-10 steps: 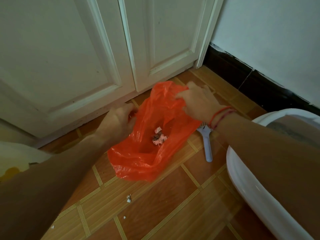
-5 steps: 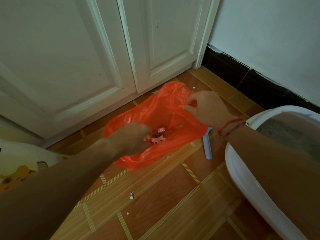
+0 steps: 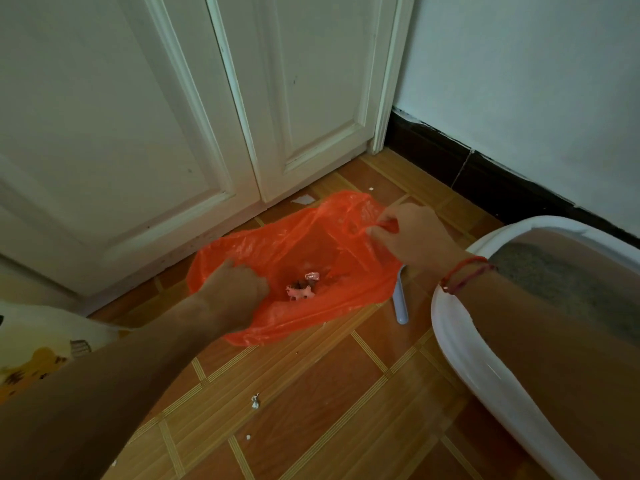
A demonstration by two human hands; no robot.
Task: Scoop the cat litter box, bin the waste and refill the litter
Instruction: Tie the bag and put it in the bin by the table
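An orange plastic bag (image 3: pixel 298 244) lies open on the tiled floor in front of the white doors. Small clumps of waste (image 3: pixel 304 287) sit inside it. My left hand (image 3: pixel 235 289) grips the bag's near-left rim. My right hand (image 3: pixel 412 233) pinches the far-right rim, holding the mouth spread wide. A white litter box (image 3: pixel 460 344) with grey litter (image 3: pixel 568 278) stands at the right, partly hidden by my right forearm. The pale scoop (image 3: pixel 400 303) lies on the floor between bag and box, its head hidden under the bag.
White cupboard doors (image 3: pixel 173 116) stand close behind the bag. A dark skirting board (image 3: pixel 485 174) runs along the right wall. A yellow-printed litter bag (image 3: pixel 41 344) lies at the left edge. Small scraps (image 3: pixel 255 401) dot the floor tiles.
My left hand has moved from the bag's far-left edge toward me to the near rim. The bag's mouth is spread wider and flatter. My right hand has kept its hold on the right rim.
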